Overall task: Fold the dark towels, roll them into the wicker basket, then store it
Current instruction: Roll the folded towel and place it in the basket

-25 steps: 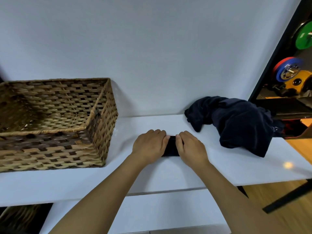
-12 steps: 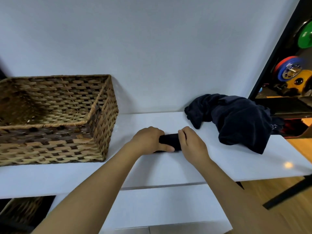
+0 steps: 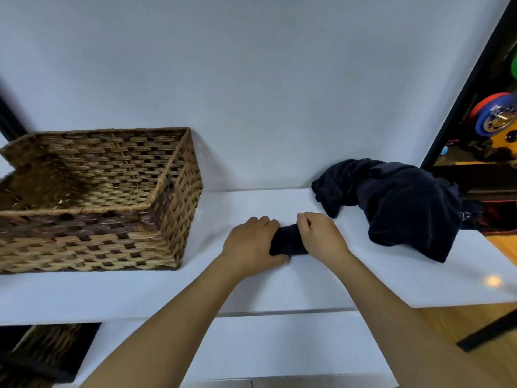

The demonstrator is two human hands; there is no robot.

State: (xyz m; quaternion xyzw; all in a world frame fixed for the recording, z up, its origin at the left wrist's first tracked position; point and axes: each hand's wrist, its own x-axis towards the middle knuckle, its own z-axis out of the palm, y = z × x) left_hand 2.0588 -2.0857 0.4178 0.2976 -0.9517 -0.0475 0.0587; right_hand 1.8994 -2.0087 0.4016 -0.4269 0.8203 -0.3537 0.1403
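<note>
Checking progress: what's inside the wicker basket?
The wicker basket shows only bare woven floor and walls, no towels. Its near wall hides the front strip of the floor.

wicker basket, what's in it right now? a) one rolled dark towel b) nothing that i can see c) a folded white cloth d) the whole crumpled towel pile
b: the wicker basket shows only bare weave inside, while the rolled dark towel is on the white shelf top, gripped by the left hand and the right hand, and the crumpled dark towels lie to the right.
</note>
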